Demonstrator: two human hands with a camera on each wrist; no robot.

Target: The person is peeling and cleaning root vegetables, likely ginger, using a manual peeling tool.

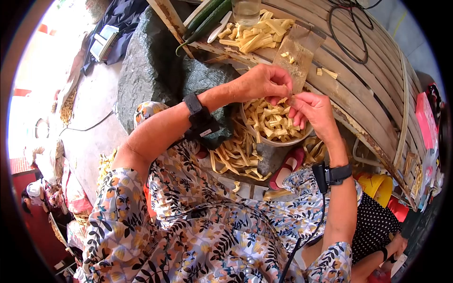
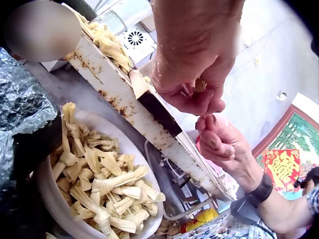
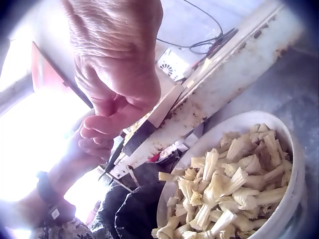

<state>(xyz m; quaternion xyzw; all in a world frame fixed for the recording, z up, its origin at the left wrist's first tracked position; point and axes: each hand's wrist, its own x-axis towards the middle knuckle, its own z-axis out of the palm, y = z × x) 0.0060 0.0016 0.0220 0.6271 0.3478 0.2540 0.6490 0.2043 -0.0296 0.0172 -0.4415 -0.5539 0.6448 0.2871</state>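
Above a white bowl [image 1: 244,123] of knotted yellowish strips [image 1: 273,123], two hands meet at their fingertips. The left hand [image 1: 265,84] has curled fingers and pinches a small yellowish-brown piece [image 2: 200,84], mostly hidden in its fingers. Thumb and forefinger of the right hand [image 1: 315,113] pinch at the same spot; the part of the piece there is barely visible. In the left wrist view the right hand [image 2: 222,147] touches the left hand [image 2: 197,64] from below. The right wrist view has the right hand [image 3: 119,74] in front of the left hand [image 3: 94,147].
Behind the bowl stands a slatted table [image 1: 349,94] with a rusty edge, bearing cut strips [image 1: 259,37], a wooden board [image 1: 297,54], a glass [image 1: 246,12], cucumbers [image 1: 207,18] and a cable [image 1: 363,47]. Loose strips [image 1: 236,153] lie beside the bowl, near a dark plastic bag [image 1: 141,70].
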